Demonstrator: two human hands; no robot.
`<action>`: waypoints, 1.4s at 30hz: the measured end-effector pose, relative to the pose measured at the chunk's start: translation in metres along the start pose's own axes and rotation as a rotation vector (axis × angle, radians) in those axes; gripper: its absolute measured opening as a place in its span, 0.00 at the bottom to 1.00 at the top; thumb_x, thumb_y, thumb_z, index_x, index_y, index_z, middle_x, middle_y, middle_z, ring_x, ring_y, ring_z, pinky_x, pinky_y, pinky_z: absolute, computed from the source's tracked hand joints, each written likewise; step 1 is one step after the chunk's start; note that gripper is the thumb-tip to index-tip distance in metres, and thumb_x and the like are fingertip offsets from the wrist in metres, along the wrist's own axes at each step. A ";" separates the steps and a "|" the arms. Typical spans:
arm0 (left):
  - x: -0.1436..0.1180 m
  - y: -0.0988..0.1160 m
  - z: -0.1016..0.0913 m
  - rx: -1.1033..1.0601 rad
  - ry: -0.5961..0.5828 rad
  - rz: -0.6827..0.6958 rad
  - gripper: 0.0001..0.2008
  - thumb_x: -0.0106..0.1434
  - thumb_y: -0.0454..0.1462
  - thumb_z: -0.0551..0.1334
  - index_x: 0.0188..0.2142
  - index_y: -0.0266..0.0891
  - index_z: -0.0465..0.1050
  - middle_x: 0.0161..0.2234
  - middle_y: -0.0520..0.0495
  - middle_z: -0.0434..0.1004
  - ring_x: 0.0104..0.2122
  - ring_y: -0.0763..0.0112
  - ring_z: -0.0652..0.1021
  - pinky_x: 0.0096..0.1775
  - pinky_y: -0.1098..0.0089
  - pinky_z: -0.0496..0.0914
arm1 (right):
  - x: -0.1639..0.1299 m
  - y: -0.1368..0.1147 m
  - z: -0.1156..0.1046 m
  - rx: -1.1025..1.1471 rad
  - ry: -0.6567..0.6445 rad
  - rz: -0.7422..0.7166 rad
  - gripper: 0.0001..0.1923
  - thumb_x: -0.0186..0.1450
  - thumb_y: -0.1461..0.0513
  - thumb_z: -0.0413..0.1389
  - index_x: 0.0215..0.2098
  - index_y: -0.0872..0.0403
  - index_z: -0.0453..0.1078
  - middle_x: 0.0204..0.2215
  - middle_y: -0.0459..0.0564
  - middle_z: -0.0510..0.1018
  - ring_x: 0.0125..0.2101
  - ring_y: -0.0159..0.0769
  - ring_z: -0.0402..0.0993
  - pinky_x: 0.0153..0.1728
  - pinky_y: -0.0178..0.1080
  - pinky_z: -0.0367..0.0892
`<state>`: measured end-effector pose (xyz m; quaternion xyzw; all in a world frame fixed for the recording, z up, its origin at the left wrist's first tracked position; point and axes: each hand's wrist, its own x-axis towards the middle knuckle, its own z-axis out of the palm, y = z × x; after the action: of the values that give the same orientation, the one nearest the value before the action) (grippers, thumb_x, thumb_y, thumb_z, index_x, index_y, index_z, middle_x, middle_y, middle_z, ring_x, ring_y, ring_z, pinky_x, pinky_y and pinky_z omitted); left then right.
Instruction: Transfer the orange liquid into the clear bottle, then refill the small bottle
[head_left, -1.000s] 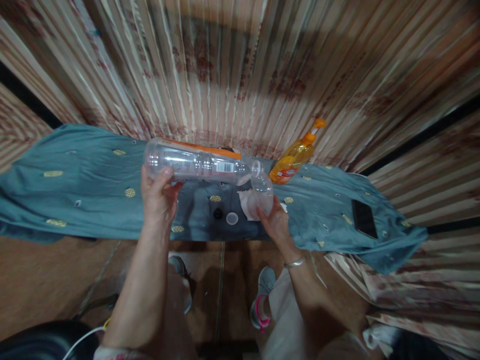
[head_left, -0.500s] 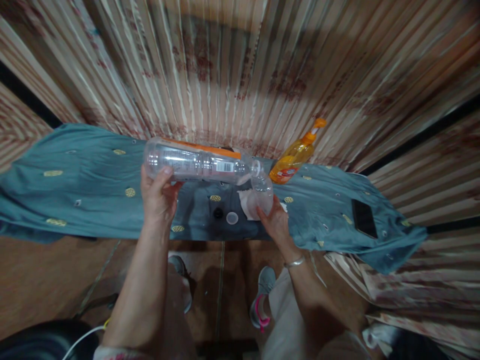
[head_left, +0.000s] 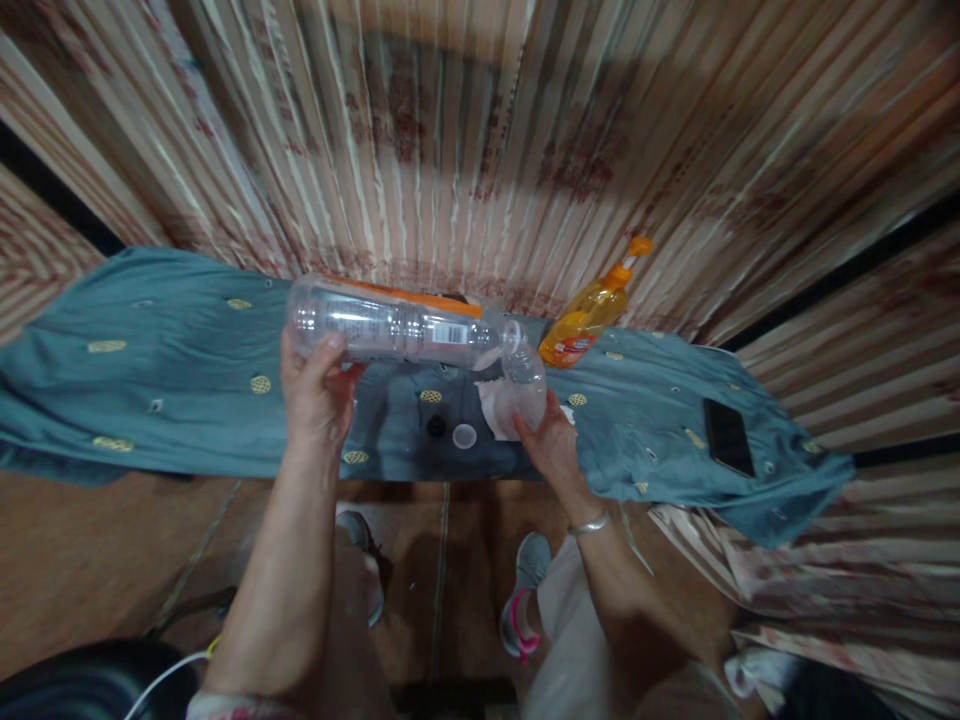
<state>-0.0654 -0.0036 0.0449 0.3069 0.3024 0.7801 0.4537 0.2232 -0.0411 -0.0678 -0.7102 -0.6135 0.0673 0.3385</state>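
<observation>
Pretty much nothing is changed from a second ago: big bottle (head_left: 390, 325) kept tipped by left hand (head_left: 315, 395) fingers, small bottle (head_left: 525, 385) gripped by right hand (head_left: 551, 445), pour ongoing.

No words can be read. A barcode is seen on the big clear bottle (head_left: 390, 325), and a red label on the orange bottle (head_left: 589, 312) is too blurred.

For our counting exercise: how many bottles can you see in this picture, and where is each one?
3. A large clear bottle held sideways in the left hand; a small clear bottle upright in the right hand; an orange bottle on the teal cloth behind. None seem hidden.
</observation>
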 end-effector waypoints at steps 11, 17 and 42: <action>0.001 -0.001 -0.001 0.003 0.006 0.000 0.19 0.44 0.36 0.74 0.35 0.45 0.71 0.37 0.54 0.75 0.36 0.69 0.75 0.32 0.68 0.67 | 0.001 -0.003 -0.003 -0.011 -0.029 0.006 0.35 0.63 0.52 0.56 0.63 0.63 0.60 0.49 0.67 0.78 0.50 0.51 0.77 0.50 0.53 0.71; -0.001 0.000 -0.001 0.037 -0.013 -0.005 0.18 0.45 0.38 0.74 0.35 0.48 0.72 0.38 0.54 0.77 0.36 0.68 0.76 0.31 0.68 0.67 | 0.000 -0.003 -0.003 -0.013 -0.029 0.003 0.35 0.63 0.53 0.56 0.63 0.64 0.61 0.47 0.67 0.78 0.49 0.52 0.77 0.49 0.52 0.72; -0.002 0.001 0.002 0.039 0.012 -0.009 0.19 0.43 0.38 0.74 0.35 0.48 0.72 0.38 0.53 0.77 0.36 0.67 0.75 0.30 0.68 0.68 | 0.000 -0.005 -0.003 -0.022 -0.030 0.015 0.35 0.63 0.53 0.56 0.63 0.65 0.60 0.48 0.68 0.79 0.47 0.50 0.77 0.48 0.53 0.72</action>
<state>-0.0633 -0.0055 0.0467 0.3095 0.3217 0.7738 0.4495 0.2213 -0.0422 -0.0625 -0.7174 -0.6140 0.0736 0.3208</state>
